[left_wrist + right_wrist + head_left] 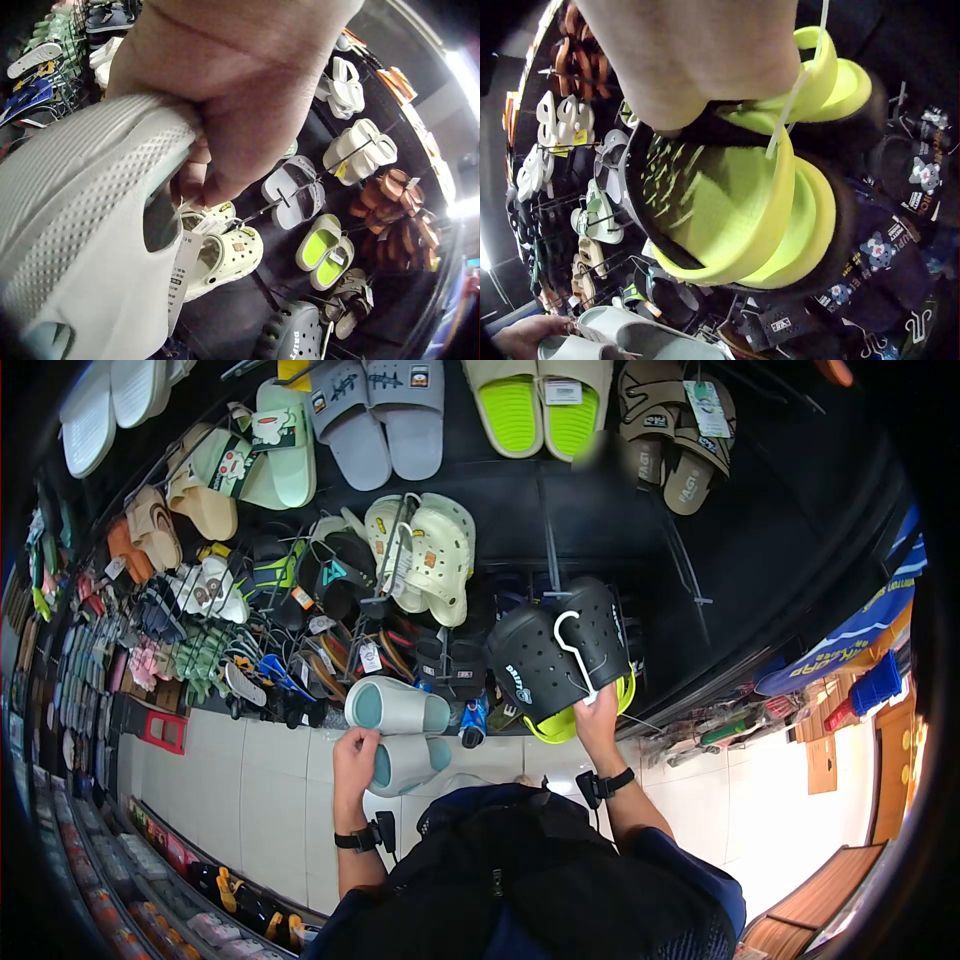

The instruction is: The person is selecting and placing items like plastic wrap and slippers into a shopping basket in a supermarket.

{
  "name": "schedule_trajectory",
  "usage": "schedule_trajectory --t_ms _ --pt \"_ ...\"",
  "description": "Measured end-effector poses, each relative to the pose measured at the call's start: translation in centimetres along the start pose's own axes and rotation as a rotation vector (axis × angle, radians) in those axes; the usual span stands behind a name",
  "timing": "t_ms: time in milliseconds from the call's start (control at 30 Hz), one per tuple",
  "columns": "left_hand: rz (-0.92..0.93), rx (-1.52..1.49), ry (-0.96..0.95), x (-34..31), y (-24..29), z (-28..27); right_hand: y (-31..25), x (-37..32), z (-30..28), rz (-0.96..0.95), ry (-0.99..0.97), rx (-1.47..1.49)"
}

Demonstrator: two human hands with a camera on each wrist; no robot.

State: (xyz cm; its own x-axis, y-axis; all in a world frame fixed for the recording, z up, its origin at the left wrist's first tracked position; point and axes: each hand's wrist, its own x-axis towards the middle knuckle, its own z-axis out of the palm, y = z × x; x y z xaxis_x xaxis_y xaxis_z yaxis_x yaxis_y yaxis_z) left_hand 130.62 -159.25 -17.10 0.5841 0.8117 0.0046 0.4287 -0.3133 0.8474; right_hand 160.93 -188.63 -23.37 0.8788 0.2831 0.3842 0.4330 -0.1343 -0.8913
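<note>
"What is the person wearing?"
"Dark blue sleeves [712, 882], and a black layer [540, 895] over the front, with a small zip pull [497, 878]."
"And at the wrists?"
"Black straps [355, 841], each carrying a small dark box [385, 830] with a thin black cable [395, 855]."

The word "DRIFT" was written in white on the black clog [527, 660]. The dark blue footwear [881, 274] carried "PRETTY". On the pale slide [97, 247], the tag [182, 281] had print too small for reading.
</note>
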Motion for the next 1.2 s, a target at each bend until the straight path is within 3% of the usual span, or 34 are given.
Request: schedule_trajectory --t_ms 267,600,1200 --pt "-0.073 0.012 0.112 -2.8 1.0 -2.0 0.0 -2.2 1.4 -0.016 -0.141 0.034" --pt "-0.18 -0.073 0.31 -7.8 -2.8 -8.0 -4.9 -5.4 7.2 -0.087 -0.374 0.093" --pt "-0.267 -0.038 0.644 -18.8 -17.3 -27.7 -17.6 -16.0 25.3 -0.204 -0.539 0.13"
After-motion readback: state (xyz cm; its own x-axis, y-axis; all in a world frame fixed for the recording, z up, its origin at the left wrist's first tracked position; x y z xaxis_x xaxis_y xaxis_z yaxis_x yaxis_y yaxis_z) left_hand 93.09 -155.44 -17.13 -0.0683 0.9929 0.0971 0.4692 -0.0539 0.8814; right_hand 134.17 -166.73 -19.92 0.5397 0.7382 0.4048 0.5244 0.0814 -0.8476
